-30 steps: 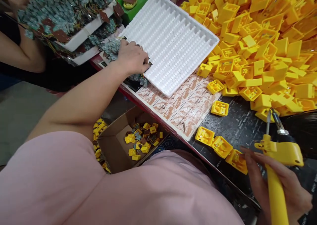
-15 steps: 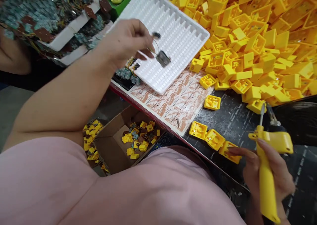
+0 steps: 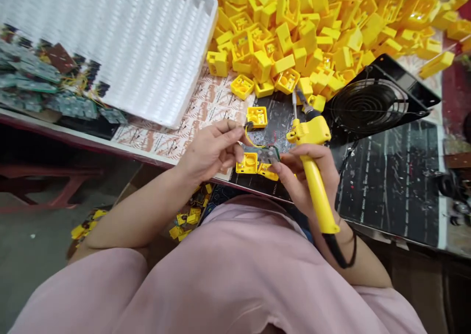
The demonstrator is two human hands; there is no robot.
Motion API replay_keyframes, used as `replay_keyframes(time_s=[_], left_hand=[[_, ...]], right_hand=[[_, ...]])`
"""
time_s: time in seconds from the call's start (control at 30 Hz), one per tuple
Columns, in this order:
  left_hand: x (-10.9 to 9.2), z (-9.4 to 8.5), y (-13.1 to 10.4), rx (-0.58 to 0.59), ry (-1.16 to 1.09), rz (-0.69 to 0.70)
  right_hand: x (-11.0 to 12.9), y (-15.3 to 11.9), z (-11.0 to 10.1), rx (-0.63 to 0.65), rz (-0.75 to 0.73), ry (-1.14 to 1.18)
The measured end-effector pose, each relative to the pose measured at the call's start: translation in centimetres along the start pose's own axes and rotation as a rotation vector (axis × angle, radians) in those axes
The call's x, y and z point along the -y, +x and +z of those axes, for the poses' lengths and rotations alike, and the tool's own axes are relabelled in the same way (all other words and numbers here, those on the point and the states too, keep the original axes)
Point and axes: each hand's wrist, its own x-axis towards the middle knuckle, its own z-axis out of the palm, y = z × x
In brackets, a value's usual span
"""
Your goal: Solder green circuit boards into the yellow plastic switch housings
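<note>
My left hand (image 3: 217,150) is closed, its thumb and fingertips pinching thin wires beside a small black part (image 3: 250,125). Those wires run to a small circuit board (image 3: 270,154), whose right end is at the thumb and fingers of my right hand (image 3: 316,177). That same hand is wrapped round a yellow soldering gun (image 3: 318,192), its metal tip pointing away from me. Just under the board lie an open yellow plastic housing (image 3: 246,163) and a second housing (image 3: 268,171), partly covered. Another yellow housing (image 3: 256,117) sits behind the board.
A big pile of yellow housings (image 3: 287,35) covers the back of the bench. At left is a white ridged tray (image 3: 154,54), with wired circuit boards (image 3: 73,103) heaped along it. A black fan (image 3: 371,103) stands at right. Below the bench edge are more yellow pieces (image 3: 189,218).
My left hand has carried the wired board from above the white tray to the right, over the housings. My right hand, still holding the soldering gun, now meets the board. The view has shifted right.
</note>
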Motion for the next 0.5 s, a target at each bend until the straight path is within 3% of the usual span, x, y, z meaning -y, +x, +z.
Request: replay_keyframes(time_s=[0.1, 0.17, 0.23, 0.37, 0.5], left_hand=[[1.0, -0.6, -1.1, -0.176, 0.450, 0.367], [1.0, -0.6, -1.7, -0.142, 0.687, 0.572], [0.6, 0.1, -2.1, -0.070, 0.774, 0.667], [-0.4, 2.4, -1.9, -0.091, 0.526, 0.642], [-0.4, 3.5, -1.2, -0.073, -0.007, 0.374]], right_hand=[[0.6, 0.3, -0.5, -0.008, 0.060, 0.109], [0.7, 0.4, -0.5, 0.003, 0.086, 0.125], [0.7, 0.2, -0.2, 0.016, 0.107, 0.117], [0.6, -0.5, 0.8, 0.021, 0.106, 0.096], [0.3, -0.6, 1.3, 0.019, 0.046, 0.027]])
